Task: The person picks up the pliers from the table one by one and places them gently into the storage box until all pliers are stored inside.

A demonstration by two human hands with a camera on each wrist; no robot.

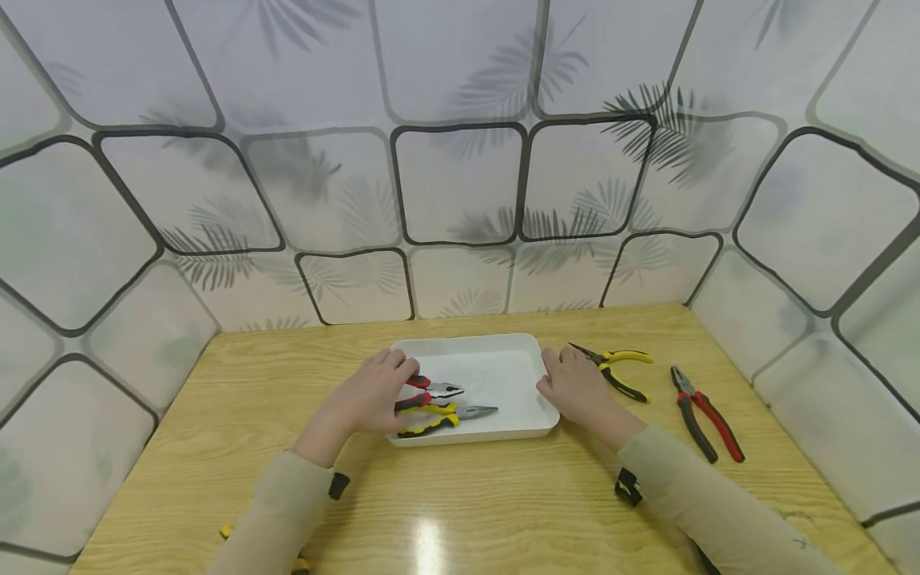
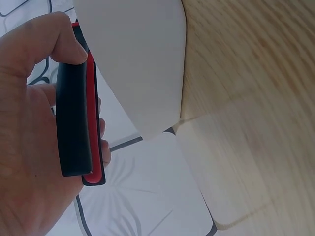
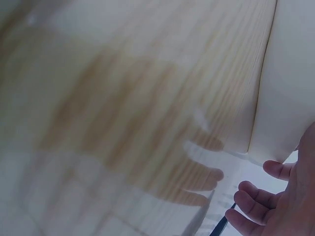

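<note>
In the head view my left hand grips the handles of red-and-black combination pliers over the left end of a white tray. The left wrist view shows the thumb on the dark handle, with fingertips behind it. Yellow-and-black long-nose pliers lie in the tray just below, jaws pointing right. At the tray's right rim, my right hand holds the edge with bent fingers. In the right wrist view its curled fingers are beside the tray wall; the thumb's contact is hidden.
Beyond the right hand lie yellow-and-black long-nose pliers. Farther right are red-and-black pliers. A yellow-and-black object is partly hidden under the left sleeve. Patterned panels border the wooden table at the back and sides.
</note>
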